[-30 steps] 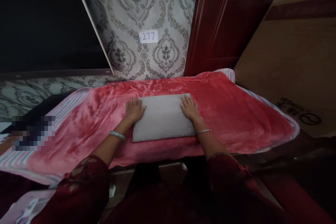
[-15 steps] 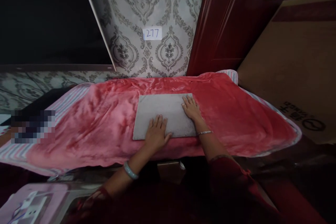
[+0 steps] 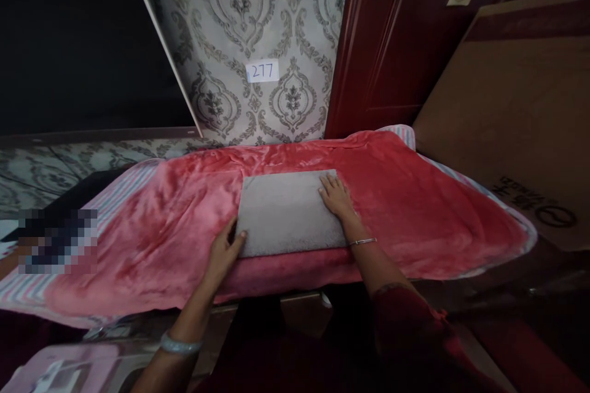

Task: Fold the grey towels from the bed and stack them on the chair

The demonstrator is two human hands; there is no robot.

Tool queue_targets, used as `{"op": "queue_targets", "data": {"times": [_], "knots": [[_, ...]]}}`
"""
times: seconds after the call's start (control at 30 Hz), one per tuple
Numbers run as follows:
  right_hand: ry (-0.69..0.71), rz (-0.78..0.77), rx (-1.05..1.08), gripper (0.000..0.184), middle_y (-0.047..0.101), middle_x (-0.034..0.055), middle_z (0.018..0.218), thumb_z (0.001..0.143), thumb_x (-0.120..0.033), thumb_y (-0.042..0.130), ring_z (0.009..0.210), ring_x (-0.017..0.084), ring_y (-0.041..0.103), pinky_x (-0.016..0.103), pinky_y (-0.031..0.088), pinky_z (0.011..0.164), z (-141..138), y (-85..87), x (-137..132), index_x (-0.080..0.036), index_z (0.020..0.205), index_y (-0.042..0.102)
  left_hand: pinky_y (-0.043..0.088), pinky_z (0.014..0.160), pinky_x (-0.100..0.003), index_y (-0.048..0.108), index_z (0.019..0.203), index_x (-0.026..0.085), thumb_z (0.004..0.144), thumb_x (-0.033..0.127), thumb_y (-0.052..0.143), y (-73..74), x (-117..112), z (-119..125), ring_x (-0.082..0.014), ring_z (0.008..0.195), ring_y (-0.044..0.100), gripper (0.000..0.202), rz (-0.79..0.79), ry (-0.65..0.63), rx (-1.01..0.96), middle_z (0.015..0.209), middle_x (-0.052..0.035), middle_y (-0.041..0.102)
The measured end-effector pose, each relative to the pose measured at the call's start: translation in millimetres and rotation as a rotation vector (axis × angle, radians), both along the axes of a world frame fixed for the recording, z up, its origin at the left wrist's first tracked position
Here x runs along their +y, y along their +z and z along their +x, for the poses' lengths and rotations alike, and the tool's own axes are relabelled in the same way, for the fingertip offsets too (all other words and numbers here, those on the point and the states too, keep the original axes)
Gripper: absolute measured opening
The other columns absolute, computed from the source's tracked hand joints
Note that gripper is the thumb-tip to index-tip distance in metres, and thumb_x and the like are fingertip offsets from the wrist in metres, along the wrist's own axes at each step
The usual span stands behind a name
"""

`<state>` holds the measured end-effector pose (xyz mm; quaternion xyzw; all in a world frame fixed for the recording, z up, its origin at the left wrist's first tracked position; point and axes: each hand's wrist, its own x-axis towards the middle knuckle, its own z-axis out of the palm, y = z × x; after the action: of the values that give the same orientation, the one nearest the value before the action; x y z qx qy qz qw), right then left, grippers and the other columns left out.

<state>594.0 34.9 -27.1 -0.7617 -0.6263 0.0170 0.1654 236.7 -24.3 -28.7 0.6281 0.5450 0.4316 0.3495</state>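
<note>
A grey folded cloth [image 3: 288, 212] lies flat on a red plush blanket [image 3: 415, 196] that covers a table. My right hand [image 3: 337, 196] rests flat on the cloth's far right corner, fingers stretched out. My left hand [image 3: 224, 252] is at the cloth's near left corner, thumb on top of the edge and fingers curled beside it on the blanket. Both wrists wear bangles.
A striped sheet [image 3: 117, 187] shows under the blanket at the left. Patterned wallpaper with a paper label "277" [image 3: 262, 70] stands behind. A dark red door [image 3: 391, 43] and a large cardboard box [image 3: 516, 104] are at the right. A pink box [image 3: 59, 368] sits low left.
My left hand went from the cloth's far left corner, across its near edge, to the near left corner. My right hand stayed on the far right corner.
</note>
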Motion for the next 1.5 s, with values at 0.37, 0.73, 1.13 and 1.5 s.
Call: {"op": "queue_targets", "data": {"times": [0.37, 0.73, 1.13, 1.5], "knots": [[-0.272, 0.112, 0.18, 0.059, 0.055, 0.021, 0.147, 0.101, -0.035, 0.037, 0.133, 0.034, 0.051, 0.047, 0.044, 0.107, 2.3, 3.2, -4.0, -0.009, 0.154, 0.043, 0.053, 0.074, -0.029, 0.054, 0.145, 0.012, 0.067, 0.035, 0.086, 42.2, 22.2, 3.6, -0.0207, 0.083, 0.069, 0.088, -0.33, 0.044, -0.414, 0.096, -0.0094, 0.075], [-0.417, 0.104, 0.169, 0.049, 0.066, 0.0242, 0.126, 0.1, -0.038, 0.042, 0.121, 0.034, 0.06, 0.044, 0.048, 0.099, 3.0, 5.9, -6.7, -0.009, 0.131, 0.066, 0.051, 0.065, -0.025, 0.073, 0.104, 0.012, 0.061, 0.031, 0.088, 39.3, 44.3, 13.0, -0.0175, 0.073, 0.068, 0.05, -0.384, -0.027, -0.565, 0.089, -0.009, 0.078], [-0.427, -0.016, 0.187, 0.053, 0.069, 0.0246, 0.124, 0.103, -0.042, 0.039, 0.118, 0.033, 0.066, 0.043, 0.049, 0.097, 1.4, 14.3, -5.0, -0.009, 0.139, 0.06, 0.054, 0.065, -0.026, 0.077, 0.096, 0.009, 0.05, 0.035, 0.093, 41.4, 36.4, 13.4, -0.02, 0.074, 0.07, 0.055, -0.457, -0.065, -0.618, 0.089, -0.0126, 0.078], [-0.338, -0.036, 0.288, 0.054, 0.069, 0.0212, 0.13, 0.1, -0.037, 0.044, 0.122, 0.031, 0.066, 0.04, 0.051, 0.099, 14.3, 16.7, -3.9, -0.009, 0.144, 0.057, 0.062, 0.096, -0.043, 0.073, 0.092, 0.018, 0.062, 0.024, 0.088, 25.1, -31.1, 7.0, -0.0332, 0.118, 0.068, 0.034, -0.56, -0.08, -0.901, 0.108, -0.0108, 0.077]]}}
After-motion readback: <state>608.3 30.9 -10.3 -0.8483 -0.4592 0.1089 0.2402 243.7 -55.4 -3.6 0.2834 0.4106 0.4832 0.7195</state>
